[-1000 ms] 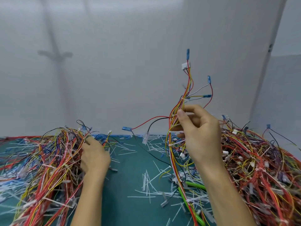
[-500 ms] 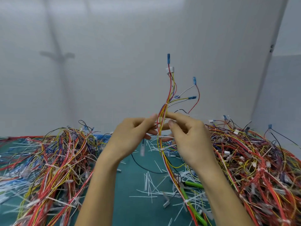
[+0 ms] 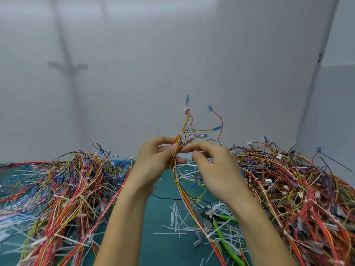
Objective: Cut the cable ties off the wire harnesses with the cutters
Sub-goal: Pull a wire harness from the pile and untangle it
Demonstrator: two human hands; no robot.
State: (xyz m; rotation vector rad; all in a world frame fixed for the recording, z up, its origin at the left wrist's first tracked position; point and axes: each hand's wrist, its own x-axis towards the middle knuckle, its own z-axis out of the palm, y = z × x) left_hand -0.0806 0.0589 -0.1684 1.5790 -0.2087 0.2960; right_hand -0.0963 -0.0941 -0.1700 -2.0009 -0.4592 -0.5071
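One wire harness (image 3: 187, 196) of red, yellow and white wires with blue terminals stands upright over the middle of the green mat (image 3: 165, 248). My left hand (image 3: 153, 164) grips the bundle just below where the wires fan out. My right hand (image 3: 215, 167), blurred by motion, has its fingers curled at the same spot; I cannot tell whether it pinches the wires. White cable ties (image 3: 177, 180) ring the harness below the hands. The green-handled cutters (image 3: 224, 239) lie on the mat under my right forearm, held by neither hand.
A large heap of harnesses (image 3: 65, 191) fills the left of the mat and another heap (image 3: 299, 191) fills the right. Cut white tie pieces (image 3: 175, 217) litter the mat between them. A grey wall stands close behind.
My left hand came from the left heap to the harness and now grips it. Both hands and the harness have come lower, and my right hand has shifted slightly right.
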